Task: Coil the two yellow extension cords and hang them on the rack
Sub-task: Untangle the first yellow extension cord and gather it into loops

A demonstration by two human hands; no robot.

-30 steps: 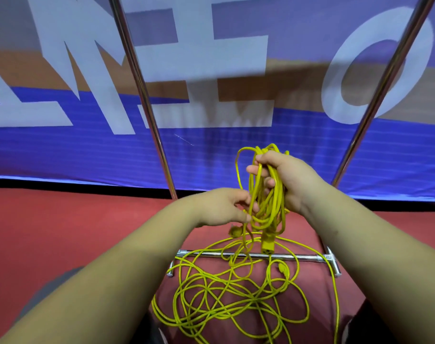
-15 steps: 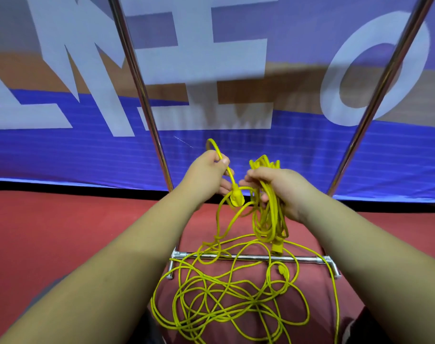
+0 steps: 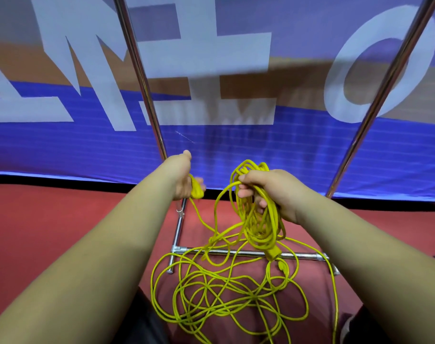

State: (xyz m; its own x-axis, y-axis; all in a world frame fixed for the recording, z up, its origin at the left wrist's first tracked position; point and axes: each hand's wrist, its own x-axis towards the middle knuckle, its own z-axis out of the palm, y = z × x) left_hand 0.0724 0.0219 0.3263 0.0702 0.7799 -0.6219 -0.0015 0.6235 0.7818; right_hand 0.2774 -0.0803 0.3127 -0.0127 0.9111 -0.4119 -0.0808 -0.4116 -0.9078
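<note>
My right hand (image 3: 268,194) grips a bundle of coiled yellow cord (image 3: 258,227) that hangs below the fist, with a plug (image 3: 273,253) at its lowest point. My left hand (image 3: 184,180) holds the yellow plug end (image 3: 196,189) of the same cord, off to the left of the coil; a strand runs from it down to the floor. A loose tangle of yellow cord (image 3: 223,294) lies on the red floor in front of me. The metal rack has two upright poles (image 3: 142,78) (image 3: 382,90) and a low crossbar (image 3: 211,252).
A blue, brown and white banner (image 3: 236,145) hangs just behind the rack. The red floor (image 3: 50,232) spreads to both sides. The rack's foot bar (image 3: 176,232) stands under my left hand. My dark-clothed knees show at the bottom.
My left hand has swung left and slightly down with the plug end, away from the coil. My right hand has sunk a little with the bundle.
</note>
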